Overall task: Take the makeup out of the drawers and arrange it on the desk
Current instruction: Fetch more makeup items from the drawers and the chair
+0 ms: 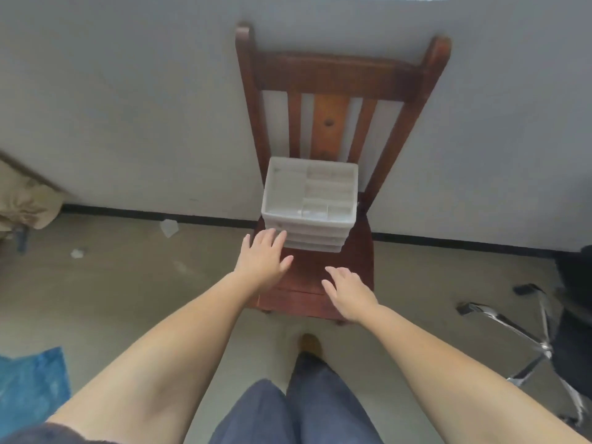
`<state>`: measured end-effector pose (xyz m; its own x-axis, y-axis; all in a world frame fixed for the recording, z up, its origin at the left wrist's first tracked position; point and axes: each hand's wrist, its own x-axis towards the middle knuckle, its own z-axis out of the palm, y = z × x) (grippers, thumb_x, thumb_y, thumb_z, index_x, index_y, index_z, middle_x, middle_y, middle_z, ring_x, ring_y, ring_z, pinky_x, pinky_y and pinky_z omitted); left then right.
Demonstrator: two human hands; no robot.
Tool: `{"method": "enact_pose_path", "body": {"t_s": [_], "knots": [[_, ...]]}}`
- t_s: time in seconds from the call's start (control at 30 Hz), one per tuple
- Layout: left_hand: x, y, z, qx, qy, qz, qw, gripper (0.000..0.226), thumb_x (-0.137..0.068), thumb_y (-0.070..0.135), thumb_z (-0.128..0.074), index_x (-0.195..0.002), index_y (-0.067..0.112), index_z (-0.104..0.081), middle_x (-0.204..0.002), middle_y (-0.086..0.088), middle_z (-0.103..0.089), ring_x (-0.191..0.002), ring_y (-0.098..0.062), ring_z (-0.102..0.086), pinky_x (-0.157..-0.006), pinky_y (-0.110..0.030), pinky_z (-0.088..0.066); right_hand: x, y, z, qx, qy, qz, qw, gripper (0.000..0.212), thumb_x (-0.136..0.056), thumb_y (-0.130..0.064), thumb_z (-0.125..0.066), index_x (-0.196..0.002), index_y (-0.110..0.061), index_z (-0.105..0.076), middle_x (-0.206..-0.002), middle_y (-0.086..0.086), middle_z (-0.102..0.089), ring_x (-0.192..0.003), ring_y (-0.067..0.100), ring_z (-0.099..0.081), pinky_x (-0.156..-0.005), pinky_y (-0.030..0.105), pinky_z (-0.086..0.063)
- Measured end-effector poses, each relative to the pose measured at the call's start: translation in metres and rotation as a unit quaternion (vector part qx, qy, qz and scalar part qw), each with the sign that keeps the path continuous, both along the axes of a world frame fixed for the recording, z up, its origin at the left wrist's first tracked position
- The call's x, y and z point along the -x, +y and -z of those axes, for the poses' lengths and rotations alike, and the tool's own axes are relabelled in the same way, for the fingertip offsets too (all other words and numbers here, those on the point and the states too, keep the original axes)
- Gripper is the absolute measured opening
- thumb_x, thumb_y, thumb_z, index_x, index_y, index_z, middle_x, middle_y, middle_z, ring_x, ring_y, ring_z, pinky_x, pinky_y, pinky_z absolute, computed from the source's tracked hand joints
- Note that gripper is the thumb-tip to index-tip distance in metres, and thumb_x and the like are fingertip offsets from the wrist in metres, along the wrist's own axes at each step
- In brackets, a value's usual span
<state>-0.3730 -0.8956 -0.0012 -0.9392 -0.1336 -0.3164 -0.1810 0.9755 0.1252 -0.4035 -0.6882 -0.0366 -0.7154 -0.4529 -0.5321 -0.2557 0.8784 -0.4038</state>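
With both arms stretched forward and down, the left hand [263,255] is spread flat, palm down, fingers straight and slightly apart, gripping nothing. Its fingertips lie just beside the lower left front corner of the white plastic desktop drawer unit [310,203]; contact cannot be confirmed from this angle. The right hand [347,291] is likewise flat, fingers straight and relaxed, holding nothing. It hovers over the front part of the seat, clearly apart from the drawer unit and nearer the camera than the left hand.

The drawer unit stands upright on the seat of a dark reddish-brown wooden chair [333,274], set toward the back of the seat, close to the slatted backrest. Its top is an open tray split into several compartments: one larger section on the left, smaller ones on the right. Below the tray, stacked drawer fronts show, all pushed in. Frame is soft; drawer contents are not visible, and whether anything lies in the top tray cannot be told. No makeup is identifiable.

The chair backs against a pale grey wall [128,107] with a black skirting strip at its base. Floor is beige. Below the hands: legs in blue denim trousers [298,408] and one brown shoe [310,344]. Lower left, a blue cloth or mat [32,386]. Left edge, crumpled tan fabric [25,200]. Right, the chrome star base of an office chair [525,334]. Small pale scraps [169,227] lie on the floor near the skirting.
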Motion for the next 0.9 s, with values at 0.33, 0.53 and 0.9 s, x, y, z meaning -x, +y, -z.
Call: {"method": "enact_pose_path", "body": {"t_s": [0.33, 0.53, 0.9], "knots": [[0.072, -0.030, 0.094, 0.029, 0.052, 0.076, 0.995, 0.079, -0.086, 0.016, -0.047, -0.151, 0.016, -0.001, -0.159, -0.006, -0.006, -0.146, -0.023, -0.001, -0.116, -0.049, 0.003, 0.074, -0.079, 0.126, 0.164, -0.285, 0.431, 0.840, 0.040, -0.098, -0.015, -0.036, -0.137, -0.018, -0.041, -0.120, 0.006, -0.056, -0.098, 0.018, -0.055, -0.080, 0.031, -0.048], [0.071, -0.034, 0.135, 0.039, 0.216, 0.091, 0.971, 0.079, -0.075, 0.004, -0.046, -0.148, 0.011, -0.019, -0.152, -0.011, -0.031, -0.142, -0.029, -0.019, -0.113, -0.055, -0.004, 0.110, -0.112, 0.180, 0.353, -0.365, 0.671, 0.540, 0.033, -0.099, -0.005, -0.036, -0.131, -0.007, -0.046, -0.134, 0.012, -0.052, -0.122, 0.026, -0.051, -0.089, 0.042, -0.048], [0.072, -0.035, 0.141, 0.023, 0.221, 0.100, 0.970, 0.079, -0.079, 0.003, -0.046, -0.149, 0.011, -0.008, -0.155, -0.012, -0.023, -0.143, -0.027, -0.008, -0.112, -0.057, -0.003, 0.089, -0.123, 0.191, 0.365, -0.364, 0.714, 0.474, 0.047, -0.093, 0.006, -0.022, -0.133, -0.003, -0.045, -0.128, 0.018, -0.054, -0.113, 0.026, -0.056, -0.086, 0.043, -0.047]]}}
